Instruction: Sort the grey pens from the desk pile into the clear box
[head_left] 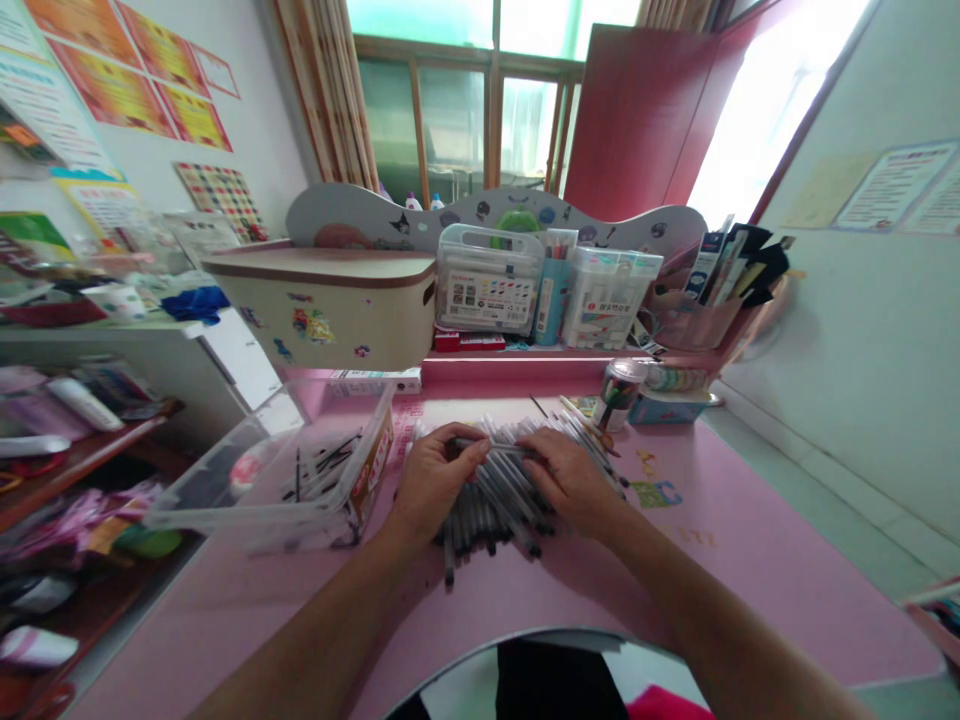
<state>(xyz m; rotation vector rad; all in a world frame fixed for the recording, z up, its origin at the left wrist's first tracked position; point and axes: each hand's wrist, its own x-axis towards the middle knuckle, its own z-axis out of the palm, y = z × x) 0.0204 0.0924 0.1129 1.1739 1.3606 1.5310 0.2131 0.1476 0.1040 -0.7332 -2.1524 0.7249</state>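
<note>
Partly hidden: pen (507, 446), ends w/in L/R fingers (472, 456).

Smooth translucent plastic pens (501, 497), glossy desktop (757, 570)

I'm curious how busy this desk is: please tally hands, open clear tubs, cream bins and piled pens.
Left hand and right hand: 2
Open clear tub: 1
Cream bin: 1
Pens: over 10, too overlapped to count exactly
Total: over 14
</note>
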